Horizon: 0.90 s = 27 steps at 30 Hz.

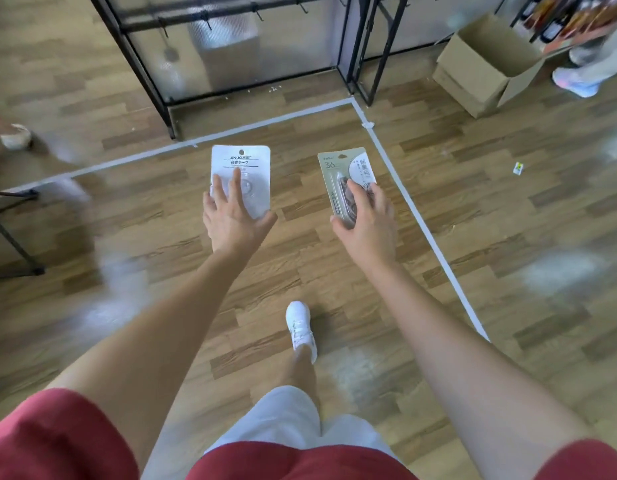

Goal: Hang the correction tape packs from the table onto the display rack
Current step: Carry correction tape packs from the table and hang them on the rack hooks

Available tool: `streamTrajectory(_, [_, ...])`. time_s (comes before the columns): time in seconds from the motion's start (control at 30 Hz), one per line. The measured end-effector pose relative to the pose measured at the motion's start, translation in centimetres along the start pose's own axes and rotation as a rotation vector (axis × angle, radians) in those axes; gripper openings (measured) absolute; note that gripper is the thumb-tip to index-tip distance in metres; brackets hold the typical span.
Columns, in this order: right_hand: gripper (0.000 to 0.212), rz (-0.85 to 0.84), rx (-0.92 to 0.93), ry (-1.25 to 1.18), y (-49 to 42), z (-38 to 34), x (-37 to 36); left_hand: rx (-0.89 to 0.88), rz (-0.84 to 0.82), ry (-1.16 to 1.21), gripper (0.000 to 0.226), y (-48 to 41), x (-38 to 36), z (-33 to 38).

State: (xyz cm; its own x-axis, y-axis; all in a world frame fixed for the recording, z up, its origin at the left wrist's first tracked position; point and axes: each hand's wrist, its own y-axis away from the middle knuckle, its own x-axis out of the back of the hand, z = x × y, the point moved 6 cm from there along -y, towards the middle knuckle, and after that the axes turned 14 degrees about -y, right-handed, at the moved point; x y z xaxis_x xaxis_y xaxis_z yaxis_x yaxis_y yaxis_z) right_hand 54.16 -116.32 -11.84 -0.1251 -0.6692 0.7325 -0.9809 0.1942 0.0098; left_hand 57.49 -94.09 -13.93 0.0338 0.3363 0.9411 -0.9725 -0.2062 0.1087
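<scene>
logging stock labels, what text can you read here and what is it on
"JINUO", then blurred characters: top of the white pack held in the left hand.
"修正テープ": same white pack, beneath the brand.
"36": upper left of the beige pack held in the right hand.
Other print on the beige pack: too blurred to read.
Paper scrap on the floor: too small.

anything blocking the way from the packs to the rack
Nothing visible: only floor lies between the rack and the white pack in the left hand or beige pack in the right hand. The cardboard box sits aside.
</scene>
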Motion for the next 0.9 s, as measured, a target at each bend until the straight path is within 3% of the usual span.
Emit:
streamTrajectory(0.5, [0.063, 0.017, 0.099, -0.033, -27.8, -1.1, 1.1, 0.067, 0.131, 0.046, 0.088, -23.5, 1.3, 10.6])
streamTrajectory(0.9, [0.066, 0.006, 0.305, -0.107, -52.7, -5.7, 3.9, 0.146, 0.345, 0.104, 0.089, -42.1, 5.3, 19.8])
